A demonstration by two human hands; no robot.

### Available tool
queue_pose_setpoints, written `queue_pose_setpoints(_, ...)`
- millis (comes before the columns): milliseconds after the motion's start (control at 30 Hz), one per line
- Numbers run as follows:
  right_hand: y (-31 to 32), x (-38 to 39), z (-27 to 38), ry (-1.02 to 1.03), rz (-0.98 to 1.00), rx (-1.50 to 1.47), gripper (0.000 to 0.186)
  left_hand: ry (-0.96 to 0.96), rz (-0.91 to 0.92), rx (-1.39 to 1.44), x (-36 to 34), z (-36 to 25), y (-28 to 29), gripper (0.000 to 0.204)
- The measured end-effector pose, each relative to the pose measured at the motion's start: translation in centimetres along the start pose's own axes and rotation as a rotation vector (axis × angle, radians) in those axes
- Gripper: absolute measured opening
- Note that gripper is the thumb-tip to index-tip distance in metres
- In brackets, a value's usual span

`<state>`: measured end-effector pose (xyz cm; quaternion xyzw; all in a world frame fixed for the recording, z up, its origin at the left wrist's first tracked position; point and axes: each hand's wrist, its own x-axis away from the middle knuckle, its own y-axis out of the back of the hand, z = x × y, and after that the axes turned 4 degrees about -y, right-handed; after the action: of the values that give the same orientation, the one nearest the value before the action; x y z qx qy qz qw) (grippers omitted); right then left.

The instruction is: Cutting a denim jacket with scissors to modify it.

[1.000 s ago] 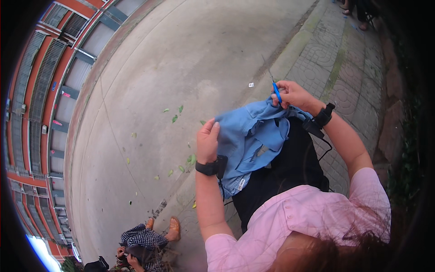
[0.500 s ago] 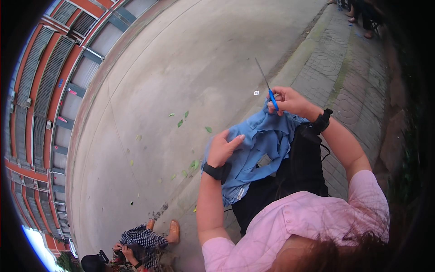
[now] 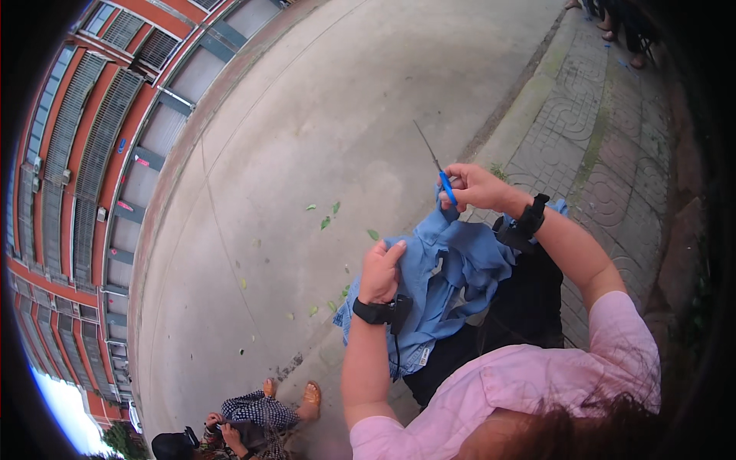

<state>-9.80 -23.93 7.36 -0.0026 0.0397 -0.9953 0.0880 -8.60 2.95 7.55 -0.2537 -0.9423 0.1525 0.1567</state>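
A light blue cloth garment point(image 3: 429, 268) with open gaps in it lies bunched over my lap, a white label point(image 3: 424, 356) showing at its lower edge. My left hand point(image 3: 381, 272) is closed on the garment's left part, thumb on top. Scissors point(image 3: 446, 186) with blue handles are in my right hand point(image 3: 477, 188), their thin blades together and pointing up and away over the pavement. The fingers of that hand also sit at a raised corner of the cloth; whether they pinch it is hard to see.
Black straps with small devices point(image 3: 529, 218) circle both wrists, and a dark cable hangs by the left one. At lower left another person point(image 3: 249, 418) sits with hands together. More people point(image 3: 625, 31) are at top right. Green leaves point(image 3: 326, 222) dot the concrete; a paved strip point(image 3: 606, 169) runs along the right.
My left hand has gone from loosely spread to closed on the cloth. The right hand with the scissors has shifted slightly left and down, and the cloth's corner is pulled up.
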Motion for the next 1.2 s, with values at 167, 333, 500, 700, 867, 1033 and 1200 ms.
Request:
queue_pose_setpoints(167,-0.3,-1.8,-1.1,-0.080,-0.020,-0.025,0.027,0.117,-0.007,0.012,-0.2,1.7,0.3,0.019)
queue_pose_setpoints(333,-0.3,-3.5,-2.2,-0.069,-0.015,-0.084,0.026,0.182,0.015,-0.041,-0.9,1.4,-0.3,0.030)
queue_pose_setpoints(500,-0.1,-5.1,-3.0,-0.055,-0.032,-0.119,0.025,0.123,0.087,-0.004,-2.7,2.3,1.0,0.043)
queue_pose_setpoints(700,-0.2,-5.9,-3.2,-0.091,-0.058,-0.167,0.025,0.071,0.069,0.110,-4.2,2.3,2.3,0.044)
queue_pose_setpoints(867,0.2,-6.1,-4.9,-0.158,-0.094,-0.138,0.026,0.083,0.099,0.115,-5.6,2.1,3.2,0.043)
queue_pose_setpoints(1033,-0.1,-6.3,-5.2,-0.193,-0.122,-0.126,0.026,0.146,0.045,0.124,-6.2,2.8,3.6,0.044)
queue_pose_setpoints(1200,0.1,-6.8,-6.1,-0.237,-0.163,-0.092,0.025,0.178,0.048,0.115,-5.7,2.8,3.3,0.045)
